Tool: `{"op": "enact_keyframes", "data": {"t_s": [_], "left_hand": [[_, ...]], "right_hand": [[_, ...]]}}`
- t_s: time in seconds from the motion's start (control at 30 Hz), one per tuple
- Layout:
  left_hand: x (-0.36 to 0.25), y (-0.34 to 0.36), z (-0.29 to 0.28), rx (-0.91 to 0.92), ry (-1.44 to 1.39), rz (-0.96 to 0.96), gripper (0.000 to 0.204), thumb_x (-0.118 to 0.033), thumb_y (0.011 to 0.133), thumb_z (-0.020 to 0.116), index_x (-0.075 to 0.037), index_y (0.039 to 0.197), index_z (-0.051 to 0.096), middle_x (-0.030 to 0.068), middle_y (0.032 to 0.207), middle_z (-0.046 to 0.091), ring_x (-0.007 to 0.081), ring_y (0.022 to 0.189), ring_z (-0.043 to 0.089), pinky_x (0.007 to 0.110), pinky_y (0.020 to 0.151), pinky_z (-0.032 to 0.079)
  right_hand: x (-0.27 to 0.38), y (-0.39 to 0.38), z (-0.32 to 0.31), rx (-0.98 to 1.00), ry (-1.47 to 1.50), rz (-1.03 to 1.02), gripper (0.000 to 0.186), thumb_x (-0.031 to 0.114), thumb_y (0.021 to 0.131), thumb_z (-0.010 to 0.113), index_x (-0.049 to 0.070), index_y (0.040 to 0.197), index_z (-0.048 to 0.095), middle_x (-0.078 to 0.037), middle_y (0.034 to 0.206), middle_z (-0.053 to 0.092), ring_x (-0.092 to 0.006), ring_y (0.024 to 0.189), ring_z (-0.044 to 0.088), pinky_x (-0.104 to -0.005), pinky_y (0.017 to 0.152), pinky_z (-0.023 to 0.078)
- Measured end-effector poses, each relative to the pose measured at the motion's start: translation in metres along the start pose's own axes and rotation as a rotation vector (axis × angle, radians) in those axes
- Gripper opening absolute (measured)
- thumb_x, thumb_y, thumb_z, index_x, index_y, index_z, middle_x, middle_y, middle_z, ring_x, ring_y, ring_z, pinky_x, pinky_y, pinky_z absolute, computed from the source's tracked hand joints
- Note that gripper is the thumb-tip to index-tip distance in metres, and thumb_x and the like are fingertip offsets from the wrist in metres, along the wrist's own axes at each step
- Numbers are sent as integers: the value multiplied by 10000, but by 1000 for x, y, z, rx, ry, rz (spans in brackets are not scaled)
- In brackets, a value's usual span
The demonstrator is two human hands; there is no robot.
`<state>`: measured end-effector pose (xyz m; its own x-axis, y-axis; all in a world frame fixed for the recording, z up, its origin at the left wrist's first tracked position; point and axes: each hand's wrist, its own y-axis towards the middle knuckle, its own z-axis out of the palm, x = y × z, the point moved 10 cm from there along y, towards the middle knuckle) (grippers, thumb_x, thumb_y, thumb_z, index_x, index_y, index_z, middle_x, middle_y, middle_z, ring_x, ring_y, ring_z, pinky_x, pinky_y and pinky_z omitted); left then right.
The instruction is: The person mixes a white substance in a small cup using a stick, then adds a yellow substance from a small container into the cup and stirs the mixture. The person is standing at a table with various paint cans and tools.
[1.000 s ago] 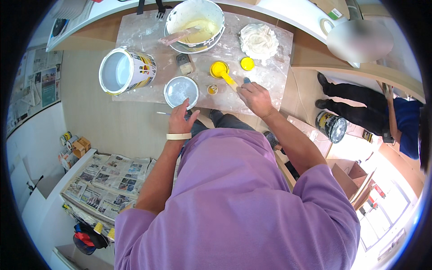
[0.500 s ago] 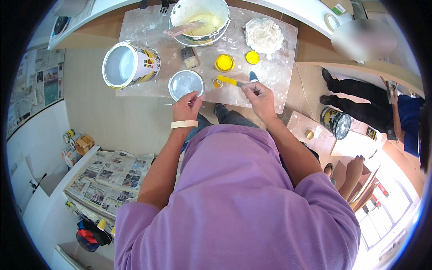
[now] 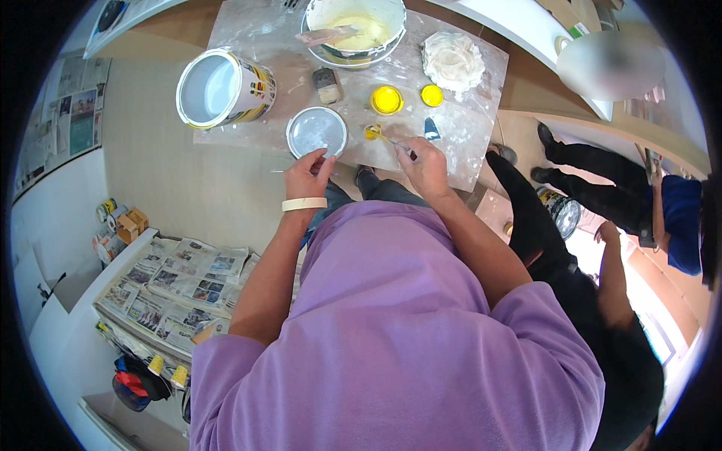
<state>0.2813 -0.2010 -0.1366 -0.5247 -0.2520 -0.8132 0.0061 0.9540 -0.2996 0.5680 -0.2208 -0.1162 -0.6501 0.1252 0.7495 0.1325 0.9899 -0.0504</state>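
Note:
My right hand (image 3: 423, 167) grips the handle of a small spatula (image 3: 388, 140), seen nearly edge-on, its yellow-smeared tip at a small cup (image 3: 371, 131) holding yellow. My left hand (image 3: 307, 176) is closed, fingertips pinched at the near rim of a round, grey, white-edged lid (image 3: 317, 131). That lid lies at the front edge of the paint-spotted board (image 3: 263, 139). Beyond the small cup are an opened can of yellow paint (image 3: 386, 100) and its yellow lid (image 3: 432, 95). A wide flat brush (image 3: 326, 85) lies behind the round lid, and a blue-and-white scrap (image 3: 431, 129) to the right.
A white bucket (image 3: 214, 89) lies tipped at the left. Farther back stand a tub of pale yellow mix (image 3: 361, 30) with a stirring stick and a crumpled white cloth (image 3: 453, 60). A person in black (image 3: 571, 316) is close at my right; another in blue (image 3: 683, 218) stands farther off.
My right hand has turned the spatula, so its yellow blade now shows edge-on and lower at the small cup. A person in black has come in at my right. The view has shifted slightly.

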Motion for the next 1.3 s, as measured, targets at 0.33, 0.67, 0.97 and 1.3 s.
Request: {"op": "enact_keyframes", "data": {"t_s": [0.33,0.67,0.97,1.3], "left_hand": [[24,-10,-19,-66,38,-39,316,-203,947,831,-6,1191,791,153,941,807,195,831,776,338,794,617],[21,-5,-25,-48,77,-32,314,-215,952,828,-15,1192,796,150,949,812,187,825,774,334,787,610],[25,-7,-23,-87,-14,-23,306,-176,929,836,6,1171,790,143,917,805,185,798,761,330,776,612],[34,-9,-24,-78,2,-63,334,-216,945,839,-13,1207,797,134,962,817,160,830,755,315,803,602]], "right_hand": [[4,6,-3,14,-71,-37,132,151,917,766,86,1032,774,-141,912,716,-363,809,711,-456,717,567],[-1,3,-1,29,-23,15,107,153,918,761,72,988,765,-136,916,734,-350,796,723,-439,716,571],[3,4,-3,24,36,33,98,145,926,769,58,971,764,-132,911,740,-312,726,708,-422,681,562],[-3,2,-3,48,40,60,130,164,926,785,40,956,758,-146,897,740,-308,710,701,-409,675,560]]}}
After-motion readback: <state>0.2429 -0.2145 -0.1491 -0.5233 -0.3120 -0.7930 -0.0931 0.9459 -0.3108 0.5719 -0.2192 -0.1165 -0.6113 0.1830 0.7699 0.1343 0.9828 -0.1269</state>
